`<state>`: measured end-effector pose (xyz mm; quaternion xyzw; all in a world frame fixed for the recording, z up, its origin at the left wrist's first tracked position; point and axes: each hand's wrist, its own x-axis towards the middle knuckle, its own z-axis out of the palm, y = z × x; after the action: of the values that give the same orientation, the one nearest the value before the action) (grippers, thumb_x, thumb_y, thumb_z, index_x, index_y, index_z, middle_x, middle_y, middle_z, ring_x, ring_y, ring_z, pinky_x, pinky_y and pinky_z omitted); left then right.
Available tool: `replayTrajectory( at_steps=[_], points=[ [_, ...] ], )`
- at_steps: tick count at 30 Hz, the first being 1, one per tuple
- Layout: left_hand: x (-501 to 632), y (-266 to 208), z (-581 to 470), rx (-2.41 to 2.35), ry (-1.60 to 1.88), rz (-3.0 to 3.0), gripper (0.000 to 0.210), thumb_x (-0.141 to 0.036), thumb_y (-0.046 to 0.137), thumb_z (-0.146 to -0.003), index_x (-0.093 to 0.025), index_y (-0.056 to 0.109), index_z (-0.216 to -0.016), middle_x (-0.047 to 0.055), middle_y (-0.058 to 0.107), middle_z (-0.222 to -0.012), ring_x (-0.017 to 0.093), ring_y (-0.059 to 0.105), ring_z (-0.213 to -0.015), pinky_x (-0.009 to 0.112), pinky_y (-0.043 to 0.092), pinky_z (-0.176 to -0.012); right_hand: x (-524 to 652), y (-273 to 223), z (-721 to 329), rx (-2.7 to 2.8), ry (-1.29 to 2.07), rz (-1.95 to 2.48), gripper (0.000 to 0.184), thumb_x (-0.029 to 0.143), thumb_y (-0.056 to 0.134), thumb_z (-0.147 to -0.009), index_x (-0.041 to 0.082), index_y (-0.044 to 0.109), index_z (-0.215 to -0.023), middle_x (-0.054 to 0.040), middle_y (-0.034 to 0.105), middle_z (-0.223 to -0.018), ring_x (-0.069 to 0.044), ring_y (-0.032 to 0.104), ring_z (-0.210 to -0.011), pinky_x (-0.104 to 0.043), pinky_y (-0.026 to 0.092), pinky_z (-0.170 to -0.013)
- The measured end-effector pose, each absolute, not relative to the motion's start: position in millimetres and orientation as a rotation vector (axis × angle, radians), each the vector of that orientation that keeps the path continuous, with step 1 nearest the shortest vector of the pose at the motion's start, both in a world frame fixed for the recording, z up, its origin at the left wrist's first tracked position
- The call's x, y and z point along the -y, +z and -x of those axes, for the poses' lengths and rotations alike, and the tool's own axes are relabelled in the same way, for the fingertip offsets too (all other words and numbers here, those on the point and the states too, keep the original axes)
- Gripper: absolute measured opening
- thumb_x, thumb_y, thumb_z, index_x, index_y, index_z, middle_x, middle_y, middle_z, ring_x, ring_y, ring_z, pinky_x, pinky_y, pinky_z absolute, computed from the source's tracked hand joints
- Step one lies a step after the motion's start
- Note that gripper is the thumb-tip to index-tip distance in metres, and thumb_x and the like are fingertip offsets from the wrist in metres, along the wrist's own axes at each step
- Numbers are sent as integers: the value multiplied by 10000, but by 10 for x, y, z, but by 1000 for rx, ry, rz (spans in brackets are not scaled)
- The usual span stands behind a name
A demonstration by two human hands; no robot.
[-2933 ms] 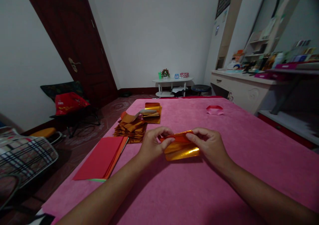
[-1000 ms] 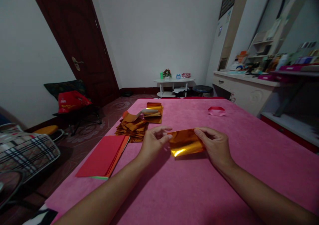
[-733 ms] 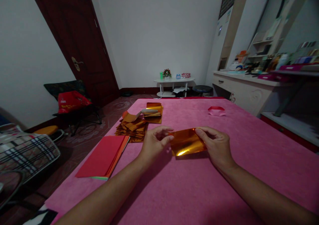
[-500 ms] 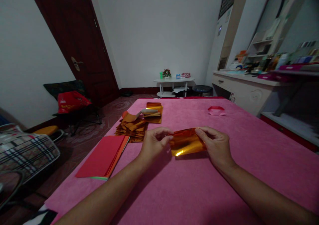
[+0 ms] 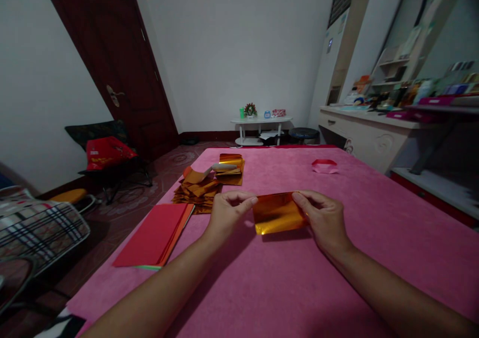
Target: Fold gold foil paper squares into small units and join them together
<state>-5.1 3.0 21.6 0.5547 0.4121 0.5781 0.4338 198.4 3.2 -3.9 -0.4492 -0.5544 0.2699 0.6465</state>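
Observation:
A shiny gold foil paper (image 5: 280, 214) is held up just above the pink cloth, its lower edge slightly curled. My left hand (image 5: 232, 211) pinches its upper left corner between thumb and fingers. On the other side, my right hand (image 5: 325, 214) grips the upper right edge, thumb on the near face and fingers behind. Beyond my left hand lies a pile of folded gold papers (image 5: 196, 194). Behind that is a smaller stack of gold foil sheets (image 5: 232, 176), with a grey-handled tool (image 5: 223, 167) resting on top; its kind is unclear.
Red paper sheets (image 5: 153, 233), with other colours beneath, lie at the left of the pink-covered table (image 5: 277, 293). A folded pink paper piece (image 5: 325, 166) sits at the far right. A chair with a red bag (image 5: 109, 152) stands left, and a white side table (image 5: 260, 121) at the wall.
My left thumb and fingers have closed together on the foil's upper left corner. The foil has shifted slightly left, and the bright glint on its lower edge has faded.

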Motion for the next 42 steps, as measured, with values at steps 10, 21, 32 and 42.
replayTrajectory(
  at_steps=[10, 21, 32, 42],
  points=[
    [-15, 258, 38, -1087, 1460, -1287, 216, -276, 795, -546, -118, 647, -558, 36, 643, -552, 100, 558, -495, 201, 432, -495, -29, -33, -1965, 1252, 677, 1009, 142, 320, 695, -718, 195, 729, -777, -4, 697, -742, -135, 616, -671, -220, 483, -602],
    [-42, 189, 45, -1034, 1400, -1242, 195, -250, 792, -552, -117, 656, -595, 58, 687, -624, 127, 609, -543, 221, 469, -531, -60, -56, -1971, 1215, 755, 1018, 180, 339, 702, -707, 181, 726, -790, -19, 694, -746, -144, 611, -665, -234, 483, -599],
    [-81, 121, 50, -1015, 1391, -1253, 249, -216, 788, -517, -130, 557, -551, 9, 634, -551, 97, 565, -485, 196, 438, -488, -56, -36, -1974, 1260, 740, 1063, 237, 375, 672, -712, 166, 724, -812, -45, 708, -769, -170, 627, -668, -267, 492, -598],
    [-166, -262, 22, -1432, 1085, -1765, 138, -117, 554, -617, -143, 679, -669, 20, 633, -589, 113, 552, -516, 199, 373, -489, -281, -269, -2071, 1793, 492, 1409, 240, 296, 543, -693, 150, 641, -531, 13, 583, -491, -127, 535, -496, -201, 354, -457]
  ],
)
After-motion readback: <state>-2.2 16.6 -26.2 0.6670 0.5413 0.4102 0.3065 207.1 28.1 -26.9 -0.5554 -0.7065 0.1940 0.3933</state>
